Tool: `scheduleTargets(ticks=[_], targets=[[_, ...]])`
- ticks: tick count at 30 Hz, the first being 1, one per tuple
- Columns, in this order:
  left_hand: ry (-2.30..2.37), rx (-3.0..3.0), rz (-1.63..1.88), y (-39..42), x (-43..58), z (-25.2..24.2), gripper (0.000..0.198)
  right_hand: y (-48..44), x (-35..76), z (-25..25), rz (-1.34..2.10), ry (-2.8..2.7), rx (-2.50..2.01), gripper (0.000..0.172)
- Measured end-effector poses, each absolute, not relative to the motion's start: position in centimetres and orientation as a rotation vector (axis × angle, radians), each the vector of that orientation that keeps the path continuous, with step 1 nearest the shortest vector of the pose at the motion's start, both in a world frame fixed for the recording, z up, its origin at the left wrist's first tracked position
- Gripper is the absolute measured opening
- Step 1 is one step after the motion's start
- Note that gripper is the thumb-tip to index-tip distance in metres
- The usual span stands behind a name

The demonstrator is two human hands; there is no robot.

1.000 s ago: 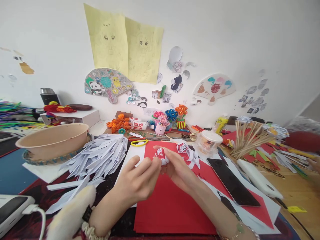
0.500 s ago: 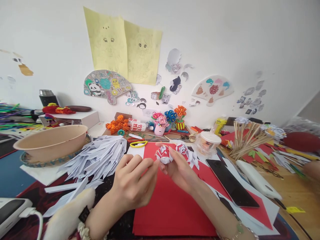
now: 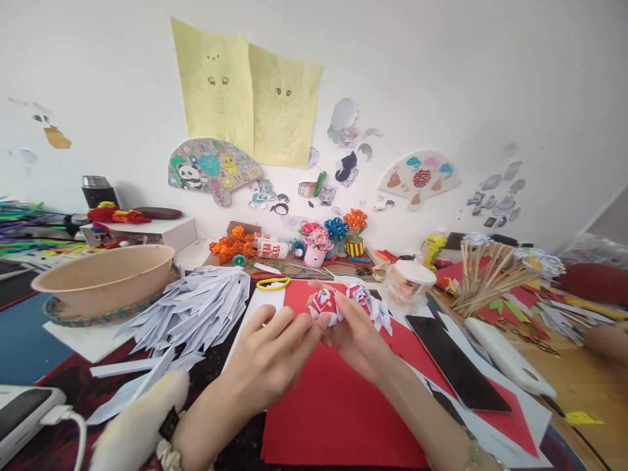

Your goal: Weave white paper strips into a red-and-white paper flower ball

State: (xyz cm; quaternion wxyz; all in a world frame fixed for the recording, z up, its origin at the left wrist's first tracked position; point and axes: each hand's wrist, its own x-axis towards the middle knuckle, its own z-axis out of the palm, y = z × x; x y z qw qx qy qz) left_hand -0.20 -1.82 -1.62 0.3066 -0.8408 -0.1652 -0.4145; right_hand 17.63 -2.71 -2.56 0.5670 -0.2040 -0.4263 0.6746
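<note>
Moved: red/wht paper flower turned vs. 0.5 s ago; swirl now faces cam.
Red sheets: lie below hands.
L hand: fingers curled, tips at flower's near edge; pinch unclear.
R hand: part-closed round flower's R side, holding it up.
2nd flower: just past R hand.
Scissors: farther, L of flower.
Potted flowers: rear, pink/blue/orange.
</note>
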Motion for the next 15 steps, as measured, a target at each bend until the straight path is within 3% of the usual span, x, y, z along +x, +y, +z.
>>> scheduleTargets(ticks=[4, 15], targets=[[-0.452, -2.236, -1.157, -2.11, -0.1, -1.47, 0.031, -2.67, 17.59, -2.45, 1.588, -1.005, -0.467, 0.036], [-0.293, -2.363, -1.115, -2.22, 0.24, -1.86, 0.029, -2.85, 18.06, -2.42, 1.598, -1.015, -0.46, 0.037]])
